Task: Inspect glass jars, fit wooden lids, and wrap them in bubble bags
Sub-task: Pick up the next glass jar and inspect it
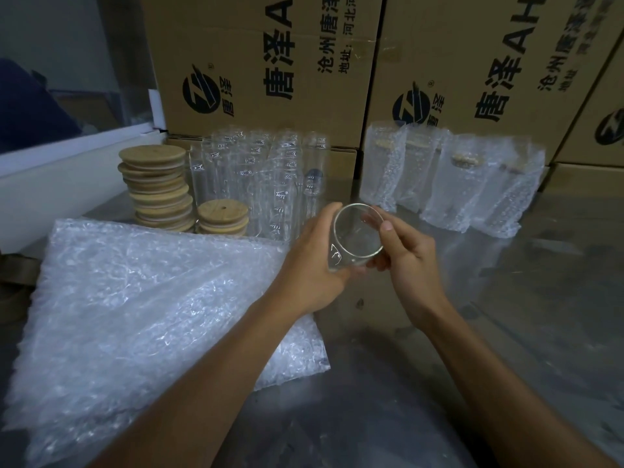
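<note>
Both hands, left (312, 261) and right (407, 261), grip one tilted glass jar (354, 236) with curled fingers.

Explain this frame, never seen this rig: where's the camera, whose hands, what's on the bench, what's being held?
No machine here. One wide-angle camera on a person's head looks down at their bare hands. The left hand and right hand together hold one open glass jar, with no lid on it. On the metal table lie a pile of bubble bags, stacked wooden lids, a group of unwrapped jars and wrapped jars. Cardboard boxes stand behind.
</note>
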A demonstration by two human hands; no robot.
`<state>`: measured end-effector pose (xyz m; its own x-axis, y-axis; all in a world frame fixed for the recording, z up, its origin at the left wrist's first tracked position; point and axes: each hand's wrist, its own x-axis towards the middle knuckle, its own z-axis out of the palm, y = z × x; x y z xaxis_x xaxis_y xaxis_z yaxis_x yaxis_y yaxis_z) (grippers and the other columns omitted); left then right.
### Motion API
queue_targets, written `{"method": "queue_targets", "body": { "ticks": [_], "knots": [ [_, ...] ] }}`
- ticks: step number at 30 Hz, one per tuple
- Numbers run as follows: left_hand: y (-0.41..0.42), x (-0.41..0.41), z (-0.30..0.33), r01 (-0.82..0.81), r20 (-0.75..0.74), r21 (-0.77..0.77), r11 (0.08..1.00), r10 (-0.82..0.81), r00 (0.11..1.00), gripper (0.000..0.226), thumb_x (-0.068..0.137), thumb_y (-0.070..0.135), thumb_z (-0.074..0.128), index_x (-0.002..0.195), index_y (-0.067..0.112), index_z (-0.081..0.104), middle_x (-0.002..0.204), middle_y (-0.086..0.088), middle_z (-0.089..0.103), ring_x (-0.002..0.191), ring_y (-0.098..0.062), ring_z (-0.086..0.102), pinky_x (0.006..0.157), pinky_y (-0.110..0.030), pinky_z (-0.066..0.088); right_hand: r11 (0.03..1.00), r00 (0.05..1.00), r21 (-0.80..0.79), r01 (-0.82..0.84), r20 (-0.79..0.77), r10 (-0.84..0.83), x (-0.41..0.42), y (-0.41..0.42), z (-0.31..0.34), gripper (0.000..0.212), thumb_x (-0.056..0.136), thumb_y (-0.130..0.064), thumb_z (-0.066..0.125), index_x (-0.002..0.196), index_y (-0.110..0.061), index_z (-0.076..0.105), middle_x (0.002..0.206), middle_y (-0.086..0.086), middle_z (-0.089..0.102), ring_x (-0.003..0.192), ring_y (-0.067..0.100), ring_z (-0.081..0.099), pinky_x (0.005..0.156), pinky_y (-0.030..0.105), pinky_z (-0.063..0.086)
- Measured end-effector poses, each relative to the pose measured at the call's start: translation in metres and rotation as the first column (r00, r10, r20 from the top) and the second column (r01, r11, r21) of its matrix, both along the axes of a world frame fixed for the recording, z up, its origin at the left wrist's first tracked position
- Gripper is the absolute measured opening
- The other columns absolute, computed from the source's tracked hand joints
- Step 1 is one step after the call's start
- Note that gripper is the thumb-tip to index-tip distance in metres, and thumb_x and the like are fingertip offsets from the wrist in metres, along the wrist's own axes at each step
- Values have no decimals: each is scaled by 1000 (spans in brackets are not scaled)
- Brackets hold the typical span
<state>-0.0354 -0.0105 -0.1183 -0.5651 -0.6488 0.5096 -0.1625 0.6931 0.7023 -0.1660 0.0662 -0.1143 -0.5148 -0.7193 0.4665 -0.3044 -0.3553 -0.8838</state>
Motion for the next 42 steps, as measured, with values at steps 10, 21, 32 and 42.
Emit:
{"method": "queue_targets", "body": {
  "ticks": [10,21,32,42],
  "knots": [
    [-3,0,-4,-35,38,54,998,33,999,90,83,23,78,152,25,19,151,-1,36,133,-17,45,106,-31,41,998,968,57,15,-251,0,6,1,-4,64,85,-27,80,144,-19,55,106,16,72,53,6,46,54,22,41],
    [5,-1,-2,88,131,-40,995,-82,988,94,82,18,80,156,26,22,156,6,28,138,-6,34,107,-39,45,967,949,-4,256,-191,-252,5,-2,-13,44,84,-63,67,107,-25,63,96,-24,68,98,-7,64,84,17,50],
    [2,0,0,34,-23,82,996,-32,999,90,79,31,82,150,25,25,146,4,43,129,-8,47,106,-23,41,987,974,-52,149,-165,-156,8,-5,-15,46,98,-39,54,136,-16,64,104,16,74,91,34,71,79,53,59],
    [-1,1,-3,72,72,-40,997,-69,995,97,69,19,91,150,30,39,148,9,45,134,-3,40,97,2,27,965,966,-53,256,-35,-258,-1,-3,-9,31,96,-47,65,84,-19,62,85,-5,69,81,14,67,75,42,55]
  ]
}}
